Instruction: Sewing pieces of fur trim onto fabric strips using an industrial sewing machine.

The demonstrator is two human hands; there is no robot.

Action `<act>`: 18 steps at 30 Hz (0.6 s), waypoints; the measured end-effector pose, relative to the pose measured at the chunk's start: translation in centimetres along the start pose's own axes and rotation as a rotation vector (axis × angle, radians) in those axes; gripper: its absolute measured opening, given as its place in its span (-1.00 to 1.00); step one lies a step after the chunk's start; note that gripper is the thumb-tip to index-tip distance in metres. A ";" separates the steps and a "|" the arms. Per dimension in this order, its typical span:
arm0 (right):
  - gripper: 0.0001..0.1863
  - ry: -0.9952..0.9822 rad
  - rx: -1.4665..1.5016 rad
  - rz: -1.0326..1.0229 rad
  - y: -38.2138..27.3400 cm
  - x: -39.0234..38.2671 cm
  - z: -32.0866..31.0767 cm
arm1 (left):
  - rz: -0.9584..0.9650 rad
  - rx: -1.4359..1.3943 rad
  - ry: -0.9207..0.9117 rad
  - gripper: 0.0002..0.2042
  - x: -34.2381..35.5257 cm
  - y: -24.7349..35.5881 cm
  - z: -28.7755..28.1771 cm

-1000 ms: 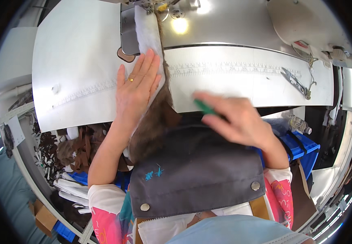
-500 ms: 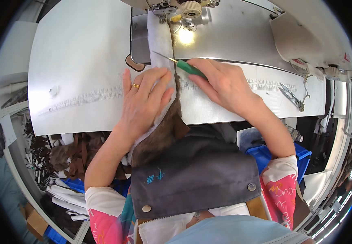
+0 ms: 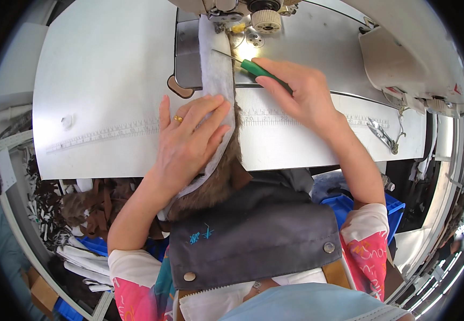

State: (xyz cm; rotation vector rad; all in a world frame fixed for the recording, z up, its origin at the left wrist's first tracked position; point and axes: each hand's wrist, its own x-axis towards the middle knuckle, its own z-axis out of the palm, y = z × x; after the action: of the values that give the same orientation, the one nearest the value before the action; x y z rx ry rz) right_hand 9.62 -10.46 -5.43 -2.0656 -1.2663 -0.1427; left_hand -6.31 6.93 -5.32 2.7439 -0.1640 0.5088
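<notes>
A strip of white padding lies along brown fur, running from my lap up to the presser foot of the sewing machine. My left hand rests flat on the strip, fingers stretched and slightly apart, a ring on one finger. In my right hand is an awl with a green handle. Its thin metal tip lies over the white padding, a little below the presser foot. My right fingers wrap round the handle.
Thread snips lie at the right of the white table, tied to a cord. A ruler scale crosses the table. Fur and leather scraps pile at the lower left. A blue crate stands below the right edge.
My right hand and the awl have moved up and slightly right, closer to the presser foot. My left hand stays on the strip, almost in the same place.
</notes>
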 end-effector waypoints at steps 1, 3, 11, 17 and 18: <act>-0.81 0.016 -0.020 -0.007 -0.1 -0.1 -0.1 | -0.010 -0.008 -0.014 -0.68 0.0 0.1 -0.1; -0.83 -0.034 -0.065 -0.004 -0.4 -0.1 -0.4 | -0.012 -0.037 -0.033 -0.68 0.1 0.0 -0.5; -0.74 -0.205 -0.235 -0.002 0.3 1.4 -0.9 | 0.030 -0.038 -0.019 -0.69 0.8 -0.7 -0.4; -0.72 -0.180 -0.057 -0.148 1.5 0.0 -1.7 | 0.054 0.020 0.039 -0.74 2.4 -1.7 0.3; -0.72 -0.223 -0.076 -0.087 0.7 -0.5 -2.3 | 0.061 0.029 0.054 -0.73 2.5 -2.0 0.6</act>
State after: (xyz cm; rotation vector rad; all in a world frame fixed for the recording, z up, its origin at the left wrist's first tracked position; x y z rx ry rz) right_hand 10.52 -12.45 -4.35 -2.1376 -1.5065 0.0007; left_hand -3.43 8.44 -5.50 2.7565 -0.2286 0.6060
